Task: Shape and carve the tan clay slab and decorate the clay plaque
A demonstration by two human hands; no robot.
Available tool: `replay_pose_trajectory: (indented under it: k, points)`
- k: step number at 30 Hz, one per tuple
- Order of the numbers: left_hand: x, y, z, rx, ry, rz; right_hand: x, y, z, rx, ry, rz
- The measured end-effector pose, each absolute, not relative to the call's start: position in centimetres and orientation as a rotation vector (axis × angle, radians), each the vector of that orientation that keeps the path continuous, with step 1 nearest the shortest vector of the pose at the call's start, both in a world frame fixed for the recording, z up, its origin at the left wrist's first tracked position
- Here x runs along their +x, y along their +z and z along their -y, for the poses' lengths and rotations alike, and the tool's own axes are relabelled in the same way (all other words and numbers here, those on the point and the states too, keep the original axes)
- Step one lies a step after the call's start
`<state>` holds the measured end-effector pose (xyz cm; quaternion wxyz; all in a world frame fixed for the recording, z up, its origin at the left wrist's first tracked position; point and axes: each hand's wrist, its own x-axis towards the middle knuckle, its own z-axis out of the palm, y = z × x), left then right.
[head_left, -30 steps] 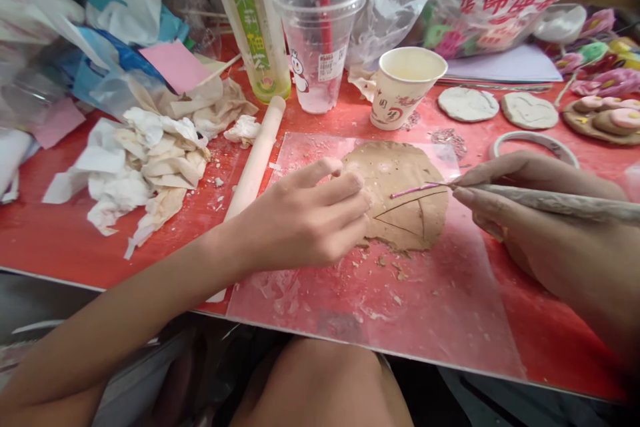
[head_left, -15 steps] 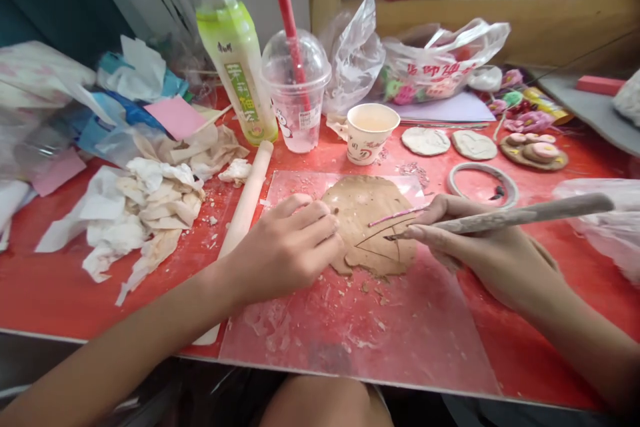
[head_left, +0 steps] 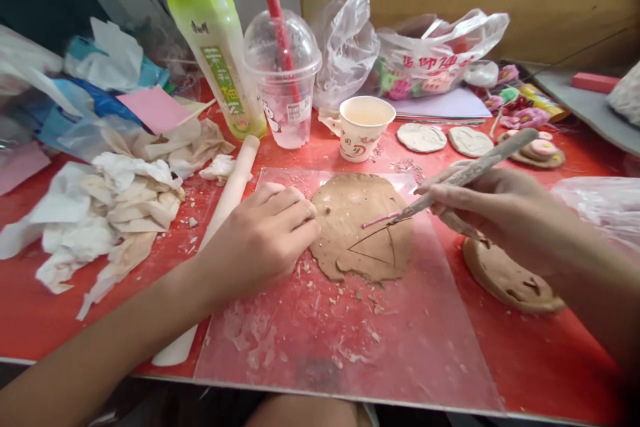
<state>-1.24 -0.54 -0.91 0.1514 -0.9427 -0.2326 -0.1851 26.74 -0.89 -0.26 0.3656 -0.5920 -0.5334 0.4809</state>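
A flat, uneven brown clay slab (head_left: 357, 200) lies on a clear sheet (head_left: 345, 327), with lines cut into it that form a wedge shape. My right hand (head_left: 485, 203) grips a clay-smeared carving tool (head_left: 480, 163) like a pen. Its thin tip touches or hovers just over the slab, by the end of a slim pink strip (head_left: 377, 219); contact is unclear. At the slab's left edge, my left hand (head_left: 273, 233) rests with fingers curled under and fingertips hidden. Partly beneath my right hand and wrist sits a thick brown clay disc (head_left: 510, 280) with pressed marks.
Left of the sheet lies a pale rolling pin (head_left: 233, 187), beside crumpled tissues (head_left: 125, 193). Behind the slab stand a paper cup (head_left: 365, 133), a lidded plastic cup (head_left: 287, 107) and a green drink bottle (head_left: 215, 60). Pale clay discs (head_left: 421, 138) and a plastic bag (head_left: 440, 60) are farther back.
The tool tip has moved from the lower cut line up to the pink strip, its handle now steeper. My right hand has risen, uncovering the thick clay disc. The view has shifted slightly.
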Motion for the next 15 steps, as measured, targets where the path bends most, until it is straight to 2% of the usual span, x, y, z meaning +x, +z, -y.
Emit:
replay_pose_trajectory:
  k: [15]
  points:
    - [-1.14, -1.14, 0.56, -2.661, -0.525, 0.569, 26.74, -1.04, 0.38, -1.645, 1.073, 1.443]
